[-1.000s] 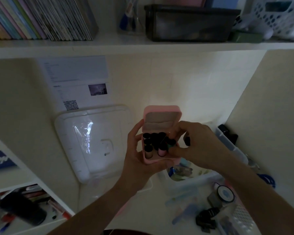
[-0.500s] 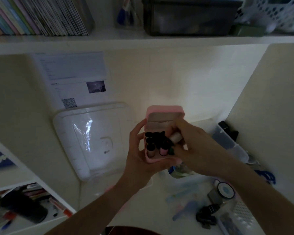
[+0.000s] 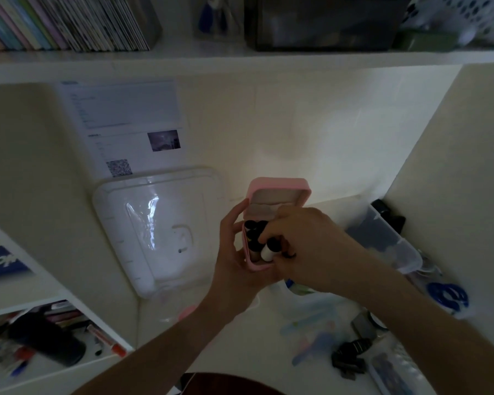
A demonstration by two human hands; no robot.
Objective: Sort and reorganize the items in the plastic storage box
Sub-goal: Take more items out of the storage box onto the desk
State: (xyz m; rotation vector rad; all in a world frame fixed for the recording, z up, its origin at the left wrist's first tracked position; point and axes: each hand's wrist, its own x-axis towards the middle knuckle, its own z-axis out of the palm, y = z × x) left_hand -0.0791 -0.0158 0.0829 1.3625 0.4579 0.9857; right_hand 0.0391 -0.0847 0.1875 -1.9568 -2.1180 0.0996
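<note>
My left hand grips a small pink case from below and the left, with its hinged lid standing open. Several small dark-capped bottles stand inside it. My right hand pinches one small bottle with a dark cap and pale body at the case's front right corner, tilted against the others. Behind my right wrist the clear plastic storage box sits at the right on the desk. Its clear lid leans against the wall at the left.
Loose small items lie on the white desk at lower right: binder clips, a tape roll, a blue cord. Markers and a dark pouch fill a lower-left shelf. Books and bins stand on the shelf above.
My right hand has come down over the case and tipped the pinched bottle in at its front corner. The case and left hand have sunk slightly in view.
</note>
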